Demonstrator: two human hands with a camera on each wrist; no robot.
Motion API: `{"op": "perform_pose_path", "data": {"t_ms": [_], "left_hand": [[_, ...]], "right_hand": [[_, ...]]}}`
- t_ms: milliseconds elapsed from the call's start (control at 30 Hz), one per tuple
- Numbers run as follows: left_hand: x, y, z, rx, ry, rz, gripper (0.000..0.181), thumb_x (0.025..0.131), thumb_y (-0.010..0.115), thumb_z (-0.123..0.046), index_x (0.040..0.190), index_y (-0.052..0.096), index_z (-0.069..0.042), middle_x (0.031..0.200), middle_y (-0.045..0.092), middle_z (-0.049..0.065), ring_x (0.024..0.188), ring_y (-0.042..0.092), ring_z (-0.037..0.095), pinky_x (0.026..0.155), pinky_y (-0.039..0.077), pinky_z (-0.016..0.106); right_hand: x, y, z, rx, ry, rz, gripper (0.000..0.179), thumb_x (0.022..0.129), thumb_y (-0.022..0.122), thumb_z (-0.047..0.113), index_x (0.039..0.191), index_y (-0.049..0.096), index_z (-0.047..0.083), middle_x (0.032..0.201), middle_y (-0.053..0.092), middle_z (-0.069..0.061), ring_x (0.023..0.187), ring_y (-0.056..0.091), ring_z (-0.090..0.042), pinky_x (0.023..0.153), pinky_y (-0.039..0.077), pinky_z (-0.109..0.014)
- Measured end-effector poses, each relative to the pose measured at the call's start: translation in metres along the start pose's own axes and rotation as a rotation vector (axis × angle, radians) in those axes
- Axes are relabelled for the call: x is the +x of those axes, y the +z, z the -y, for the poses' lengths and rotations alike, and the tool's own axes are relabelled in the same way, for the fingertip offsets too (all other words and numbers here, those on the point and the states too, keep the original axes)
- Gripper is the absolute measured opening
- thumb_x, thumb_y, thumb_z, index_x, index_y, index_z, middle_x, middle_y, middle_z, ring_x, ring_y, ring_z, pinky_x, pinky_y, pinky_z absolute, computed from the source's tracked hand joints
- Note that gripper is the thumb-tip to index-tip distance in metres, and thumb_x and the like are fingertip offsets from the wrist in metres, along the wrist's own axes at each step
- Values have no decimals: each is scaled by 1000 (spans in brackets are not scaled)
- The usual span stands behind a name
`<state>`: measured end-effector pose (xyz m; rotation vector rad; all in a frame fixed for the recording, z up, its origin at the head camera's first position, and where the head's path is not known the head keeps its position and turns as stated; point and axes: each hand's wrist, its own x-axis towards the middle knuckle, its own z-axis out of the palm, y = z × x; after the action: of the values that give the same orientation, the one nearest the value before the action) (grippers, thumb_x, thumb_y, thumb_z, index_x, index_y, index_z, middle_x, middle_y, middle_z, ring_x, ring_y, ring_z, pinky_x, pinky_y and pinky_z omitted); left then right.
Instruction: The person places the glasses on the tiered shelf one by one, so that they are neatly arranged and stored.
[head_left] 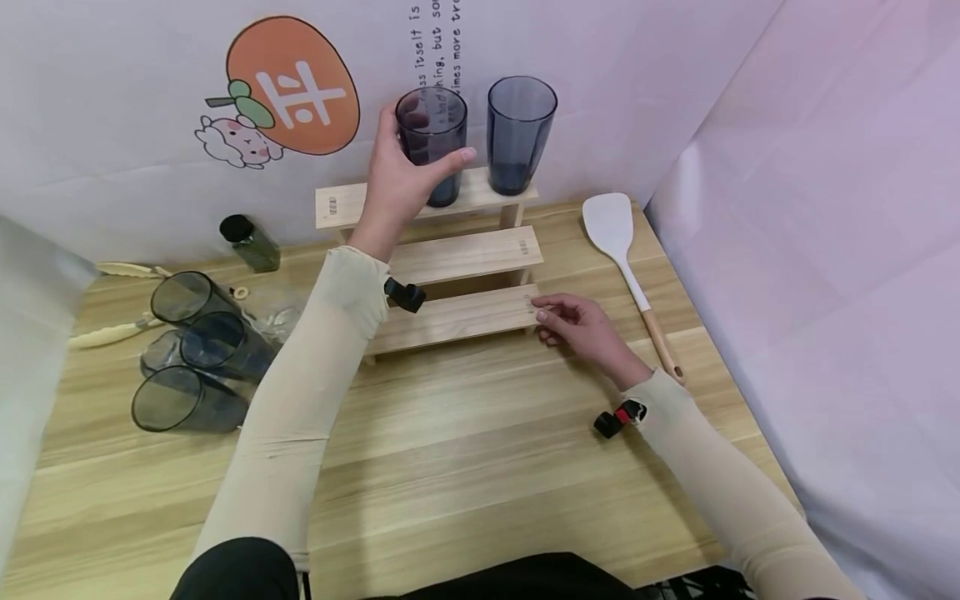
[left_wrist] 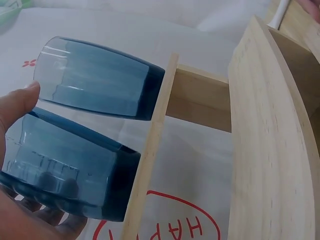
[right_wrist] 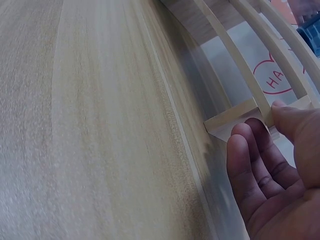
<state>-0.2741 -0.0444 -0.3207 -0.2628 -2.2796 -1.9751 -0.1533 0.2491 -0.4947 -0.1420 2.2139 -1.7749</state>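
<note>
A three-step wooden rack stands against the back wall. On its top step are two blue-tinted drinking glasses. My left hand grips the left glass, thumb across the near side and fingers round the far side. In the left wrist view this glass has its base at the step. The other glass stands upright just to its right. At the right end of the lowest step, my right hand holds the board's corner; the right wrist view shows the thumb on it and fingers curled below.
On the left, several more tinted glasses lie tilted together near a small dark-capped jar and pale-handled utensils. A white spatula with a wooden handle lies right of the rack. White cloth walls border the table.
</note>
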Motion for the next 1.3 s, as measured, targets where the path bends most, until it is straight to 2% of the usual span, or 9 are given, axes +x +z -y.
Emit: {"op": "perform_pose_path", "data": {"t_ms": [167, 267, 400, 600, 733, 900, 1033, 1167, 1300], "left_hand": [[-7, -6, 1, 32, -19, 4, 101, 80, 88, -30, 157, 24, -23, 153, 38, -1, 136, 37, 6, 106, 32, 16], [-21, -15, -2, 64, 0, -23, 99, 85, 83, -33, 160, 20, -20, 157, 34, 0, 140, 31, 5, 108, 29, 15], [-56, -39, -2, 83, 55, -50, 86, 93, 75, -27, 159, 21, -12, 158, 33, 6, 143, 30, 11, 112, 30, 24], [-127, -93, 28, 250, 170, -91, 68, 96, 72, -23, 153, 37, -9, 152, 39, 6, 139, 34, 14, 112, 33, 36], [-184, -130, 44, 466, 263, -216, 60, 93, 76, -28, 144, 52, -8, 145, 48, 7, 134, 39, 23, 109, 33, 40], [-244, -169, 56, 659, 385, -510, 57, 86, 77, -30, 129, 62, 2, 135, 56, 21, 125, 42, 38, 106, 25, 44], [-279, -191, 69, 674, 245, -683, 64, 81, 85, -27, 135, 57, -6, 140, 47, 12, 130, 33, 26, 109, 22, 39], [-294, -203, 86, 535, -19, -717, 96, 76, 92, -21, 152, 34, -21, 144, 33, 1, 129, 27, 14, 106, 25, 30], [-295, -206, 100, 363, -201, -724, 103, 77, 92, -19, 155, 25, -23, 143, 36, 1, 124, 35, 14, 99, 29, 21]], "right_hand": [[-1, 1, 1, -14, -11, 5, 33, 102, 65, 19, 131, 66, 4, 106, 68, -23, 91, 69, -40, 76, 60, -40], [-1, 1, 2, -20, -10, -4, 33, 102, 65, 20, 130, 66, 4, 106, 68, -24, 90, 69, -39, 75, 60, -40], [-1, 2, 2, -21, -1, -8, 34, 102, 65, 21, 131, 65, 5, 107, 68, -25, 91, 69, -40, 76, 60, -41], [-2, 1, 0, -35, -3, -11, 33, 104, 61, 15, 134, 63, 2, 108, 67, -27, 93, 67, -45, 77, 59, -46], [-2, 3, 6, -41, -7, -10, 32, 104, 60, 10, 134, 62, -1, 107, 66, -29, 93, 66, -46, 77, 58, -49], [-7, 9, 26, -53, -9, 4, 32, 103, 61, 10, 132, 62, -4, 106, 66, -31, 92, 67, -45, 79, 58, -50], [-11, 10, 34, -52, 2, 11, 33, 103, 61, 11, 133, 61, -3, 107, 66, -29, 94, 67, -44, 80, 58, -48], [-11, 9, 33, -54, 17, 0, 33, 103, 62, 11, 133, 62, -2, 107, 66, -29, 94, 67, -43, 82, 58, -49], [-6, 6, 19, -50, 11, -1, 34, 104, 61, 11, 135, 61, -2, 109, 65, -30, 94, 67, -43, 82, 57, -51]]}}
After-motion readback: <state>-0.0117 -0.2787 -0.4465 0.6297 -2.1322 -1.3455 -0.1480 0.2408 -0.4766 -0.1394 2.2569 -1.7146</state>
